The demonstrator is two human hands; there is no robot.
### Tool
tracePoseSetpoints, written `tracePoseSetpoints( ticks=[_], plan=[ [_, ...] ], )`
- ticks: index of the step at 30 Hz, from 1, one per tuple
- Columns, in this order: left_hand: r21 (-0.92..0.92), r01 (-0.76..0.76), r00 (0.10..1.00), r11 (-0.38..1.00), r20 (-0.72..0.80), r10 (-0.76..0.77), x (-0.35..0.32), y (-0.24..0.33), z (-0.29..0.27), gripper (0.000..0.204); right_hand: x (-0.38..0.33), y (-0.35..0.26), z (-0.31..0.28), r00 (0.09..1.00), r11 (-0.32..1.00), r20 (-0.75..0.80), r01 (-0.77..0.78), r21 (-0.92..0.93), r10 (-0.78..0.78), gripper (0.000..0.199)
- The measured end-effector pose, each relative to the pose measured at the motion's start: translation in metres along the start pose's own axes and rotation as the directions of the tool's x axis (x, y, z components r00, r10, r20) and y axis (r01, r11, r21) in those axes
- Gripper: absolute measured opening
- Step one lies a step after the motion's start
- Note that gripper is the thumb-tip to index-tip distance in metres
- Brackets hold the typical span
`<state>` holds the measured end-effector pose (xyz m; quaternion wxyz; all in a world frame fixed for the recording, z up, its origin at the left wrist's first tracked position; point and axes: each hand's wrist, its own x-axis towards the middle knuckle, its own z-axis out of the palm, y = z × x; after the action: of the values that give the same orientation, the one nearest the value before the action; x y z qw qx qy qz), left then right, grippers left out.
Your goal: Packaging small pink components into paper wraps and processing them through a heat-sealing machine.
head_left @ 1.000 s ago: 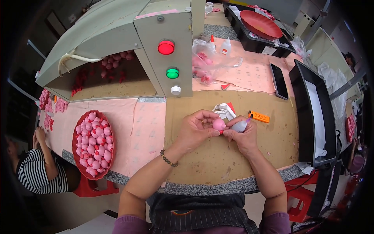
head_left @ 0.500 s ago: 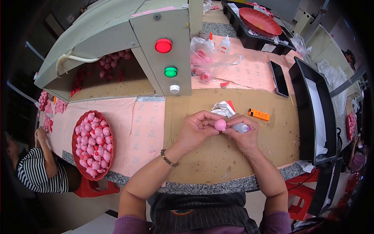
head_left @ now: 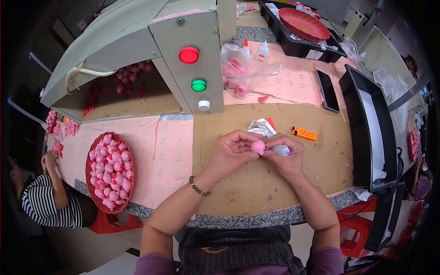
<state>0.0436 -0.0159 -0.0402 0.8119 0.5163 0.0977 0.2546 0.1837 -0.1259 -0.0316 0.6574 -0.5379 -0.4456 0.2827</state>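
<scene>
Left hand pinches a pink ball — right hand grips a grey tube, both just below the crumpled paper.

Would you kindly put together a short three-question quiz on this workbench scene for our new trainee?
1. True or false: both hands meet at the pink ball.
2. Which thing lies on the bench just to the right of the hands? A) orange lighter B) black phone C) glue bottle
3. Fill in: the red tray of pink pieces sits on the person's ____ side.

Key:
1. True: the left hand and right hand both pinch it, and the right hand also holds a grey tube.
2. A, the orange lighter.
3. Left.
</scene>
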Motion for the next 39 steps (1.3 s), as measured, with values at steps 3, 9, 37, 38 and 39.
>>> tracePoseSetpoints(
  ticks=[3,9,37,38,39],
  plan=[
    [0.009,-0.016,1.0,1.0,0.008,0.016,0.0,0.0,0.0,0.036,0.0,0.0,0.0,1.0,1.0,-0.003,-0.01,-0.021,0.01,0.015],
    [0.179,-0.081,0.989,0.98,-0.111,0.102,0.001,0.004,0.006,0.038,0.004,-0.005,-0.001,0.978,0.991,-0.191,-0.106,-0.079,0.089,0.012],
    [0.602,-0.195,0.942,0.775,-0.106,0.32,-0.004,0.013,0.003,0.026,-0.01,-0.032,-0.021,0.858,0.845,-0.302,0.24,-0.478,-0.415,0.03],
    [0.51,-0.178,0.945,0.842,-0.15,0.291,-0.003,0.011,-0.001,0.027,-0.012,-0.037,-0.012,0.894,0.792,-0.075,0.35,-0.5,-0.443,0.025],
    [0.408,-0.161,0.949,0.899,-0.187,0.255,-0.002,0.009,-0.002,0.027,-0.011,-0.044,0.003,0.94,0.805,-0.018,0.282,-0.522,-0.341,0.021]
  ],
)
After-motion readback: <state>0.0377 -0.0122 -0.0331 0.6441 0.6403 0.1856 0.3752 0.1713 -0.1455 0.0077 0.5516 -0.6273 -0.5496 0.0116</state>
